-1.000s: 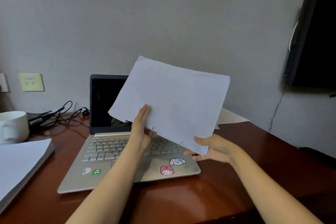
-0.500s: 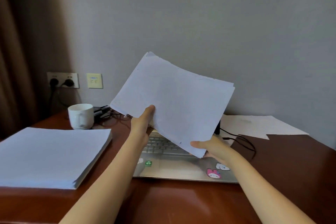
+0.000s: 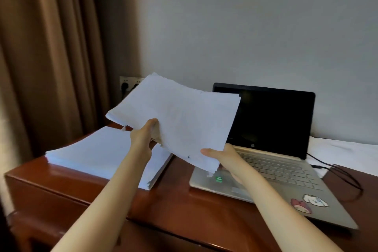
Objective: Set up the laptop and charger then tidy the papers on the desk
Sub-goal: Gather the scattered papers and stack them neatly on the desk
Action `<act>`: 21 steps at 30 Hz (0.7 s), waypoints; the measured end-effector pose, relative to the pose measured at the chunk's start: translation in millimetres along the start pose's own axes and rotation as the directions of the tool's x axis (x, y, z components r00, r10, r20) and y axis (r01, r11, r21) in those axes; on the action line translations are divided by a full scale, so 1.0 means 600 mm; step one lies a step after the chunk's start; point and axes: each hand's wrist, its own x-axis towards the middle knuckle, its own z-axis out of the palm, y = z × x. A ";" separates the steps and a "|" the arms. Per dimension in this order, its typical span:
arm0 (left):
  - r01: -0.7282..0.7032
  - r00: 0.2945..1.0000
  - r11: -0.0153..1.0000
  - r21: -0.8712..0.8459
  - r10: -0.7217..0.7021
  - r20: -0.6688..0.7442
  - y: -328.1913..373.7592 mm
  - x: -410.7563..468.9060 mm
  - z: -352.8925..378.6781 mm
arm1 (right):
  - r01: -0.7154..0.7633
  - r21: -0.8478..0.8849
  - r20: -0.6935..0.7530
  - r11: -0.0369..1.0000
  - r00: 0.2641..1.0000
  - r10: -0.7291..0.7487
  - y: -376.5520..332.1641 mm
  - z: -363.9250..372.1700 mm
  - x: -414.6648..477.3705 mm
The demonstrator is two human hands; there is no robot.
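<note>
It's dim in here, the light soft and even, with no hard shadows. A pale wash creeps in at the far left past the curtain, whose folds look smeared. The wall is a flat grey, darker toward the corner. The glossy surface carries a milky sheen along its left edge. The raised sheets are the brightest thing. The laptop screen is black with a weak glimmer. Everything is slightly soft, and straight lines lean near the edges.

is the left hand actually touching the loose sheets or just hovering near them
Touching. The head view shows the left hand gripping the loose sheets at their near edge, its thumb pressed on their top face with no gap.
</note>
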 end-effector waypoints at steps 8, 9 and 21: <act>0.013 0.981 1.000 0.018 -0.009 -0.193 0.057 0.030 -0.106 | -0.022 -0.114 0.062 0.993 0.998 0.030 -0.012 0.106 0.025; 0.015 0.975 1.000 0.021 -0.010 -0.224 0.061 0.033 -0.116 | -0.020 -0.120 0.075 0.993 0.997 0.029 -0.012 0.117 0.028; 0.170 0.882 0.976 0.136 -0.089 -0.464 0.055 0.052 -0.186 | -0.187 -0.322 0.055 0.928 0.975 0.216 0.000 0.196 0.038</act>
